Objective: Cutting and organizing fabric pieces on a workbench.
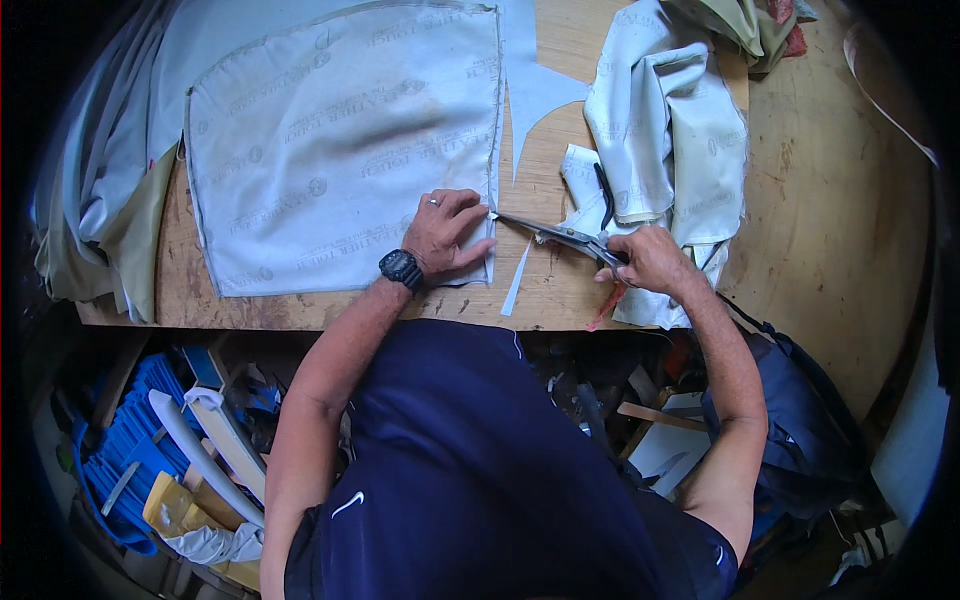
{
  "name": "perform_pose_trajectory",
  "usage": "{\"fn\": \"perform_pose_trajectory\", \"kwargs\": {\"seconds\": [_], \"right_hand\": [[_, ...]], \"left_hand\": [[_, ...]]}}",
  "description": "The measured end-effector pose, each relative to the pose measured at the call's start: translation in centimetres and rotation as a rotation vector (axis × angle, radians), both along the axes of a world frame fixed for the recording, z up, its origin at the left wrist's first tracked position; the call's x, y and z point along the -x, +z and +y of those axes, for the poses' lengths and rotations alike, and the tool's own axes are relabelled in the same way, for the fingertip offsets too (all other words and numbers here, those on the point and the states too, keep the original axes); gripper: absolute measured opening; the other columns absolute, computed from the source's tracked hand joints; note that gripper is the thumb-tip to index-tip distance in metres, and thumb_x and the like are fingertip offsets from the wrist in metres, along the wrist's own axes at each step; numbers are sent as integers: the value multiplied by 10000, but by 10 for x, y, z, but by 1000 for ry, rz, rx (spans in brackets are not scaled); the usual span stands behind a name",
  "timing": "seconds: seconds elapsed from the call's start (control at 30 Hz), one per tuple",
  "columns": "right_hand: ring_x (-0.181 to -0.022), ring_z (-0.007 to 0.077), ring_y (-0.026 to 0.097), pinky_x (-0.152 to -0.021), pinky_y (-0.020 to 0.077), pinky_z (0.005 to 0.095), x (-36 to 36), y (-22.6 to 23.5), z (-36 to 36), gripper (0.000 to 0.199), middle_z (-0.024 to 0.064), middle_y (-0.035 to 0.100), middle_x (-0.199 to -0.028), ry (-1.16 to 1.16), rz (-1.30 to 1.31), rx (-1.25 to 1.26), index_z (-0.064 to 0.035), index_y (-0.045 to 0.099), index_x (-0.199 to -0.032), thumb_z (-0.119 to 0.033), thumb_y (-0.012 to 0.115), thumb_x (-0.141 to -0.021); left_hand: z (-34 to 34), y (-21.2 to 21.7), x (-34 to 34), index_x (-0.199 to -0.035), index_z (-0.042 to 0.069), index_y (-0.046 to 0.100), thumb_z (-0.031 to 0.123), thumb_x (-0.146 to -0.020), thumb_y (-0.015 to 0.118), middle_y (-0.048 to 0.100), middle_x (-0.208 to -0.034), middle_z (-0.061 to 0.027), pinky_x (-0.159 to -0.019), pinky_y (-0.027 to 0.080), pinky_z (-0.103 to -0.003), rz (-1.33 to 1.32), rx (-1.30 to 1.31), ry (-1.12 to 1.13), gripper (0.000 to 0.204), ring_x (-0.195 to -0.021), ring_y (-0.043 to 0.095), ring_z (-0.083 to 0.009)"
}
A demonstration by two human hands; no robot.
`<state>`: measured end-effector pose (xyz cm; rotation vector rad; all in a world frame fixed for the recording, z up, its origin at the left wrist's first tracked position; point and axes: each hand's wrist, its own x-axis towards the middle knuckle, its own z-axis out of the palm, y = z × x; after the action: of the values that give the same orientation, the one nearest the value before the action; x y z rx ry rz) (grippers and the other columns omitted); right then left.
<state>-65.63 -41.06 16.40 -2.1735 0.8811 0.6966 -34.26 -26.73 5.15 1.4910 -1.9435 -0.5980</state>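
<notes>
A large pale panel of sheet material (340, 130), printed on the upper side and with stitched edges, lies spread on the wooden table. On its lower right part rests my left hand (447, 235), open, thumb apart from the fingers and fingertips at the right edge. My right hand (648, 260) is closed round the handles of a pair of metal scissors (562, 234). Their blades point left, and the tips meet the panel's right edge beside my left fingertips. I cannot tell how far the blades are parted. Below the blades lies a thin pale offcut strip (517, 278).
Folded pale material (680, 140) is heaped right of the scissors, with a small white piece (583, 180) and a black curved object (604, 192) beside it. More draped material (125, 150) hangs at the left. The table's front edge (285, 316) runs before me; cluttered blue items (140, 430) stand below.
</notes>
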Motion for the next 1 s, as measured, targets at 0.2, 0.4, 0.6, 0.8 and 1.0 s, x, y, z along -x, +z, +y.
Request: {"fn": "perform_pose_trajectory", "kwargs": {"seconds": [0.2,0.4,0.6,0.8,1.0], "right_hand": [[-654,365,640,-624,486,469,1,-3,13,553,150,594,-589,-48,47,-31,-24,649,-766,-554,804,-728],[-588,286,600,-587,447,429,15,-2,31,568,118,561,-570,-222,83,-182,-24,625,-743,-563,806,-734],[-547,131,465,-526,373,331,38,-1,81,531,3,512,-561,-534,94,-260,-34,642,-751,-518,857,-713],[-599,289,628,-598,468,435,11,2,112,576,90,566,-548,-397,6,37,-56,598,-729,-601,782,-750],[-591,315,616,-582,458,450,-2,-6,115,606,93,533,-523,-314,-36,140,-38,594,-744,-625,743,-769]], "left_hand": [[1,-1,18,-1009,51,640,208,-794,724,583,-1156,-106,-901,405,-441,-55,-25,129,279,-1067,551,-295],[3,-9,12,-904,29,595,84,-778,683,587,-1139,-125,-883,407,-450,-17,-12,74,163,-1045,549,-312],[6,-4,8,-860,27,546,12,-780,633,600,-1029,-137,-821,448,-427,150,-41,171,120,-939,573,-327],[4,10,-2,-1087,84,639,-39,-736,636,571,-1047,-114,-814,484,-415,-81,-25,82,372,-921,566,-302],[6,-1,0,-1266,140,622,25,-781,642,544,-1228,-147,-912,445,-438,-109,-75,53,498,-1042,536,-313]]}}
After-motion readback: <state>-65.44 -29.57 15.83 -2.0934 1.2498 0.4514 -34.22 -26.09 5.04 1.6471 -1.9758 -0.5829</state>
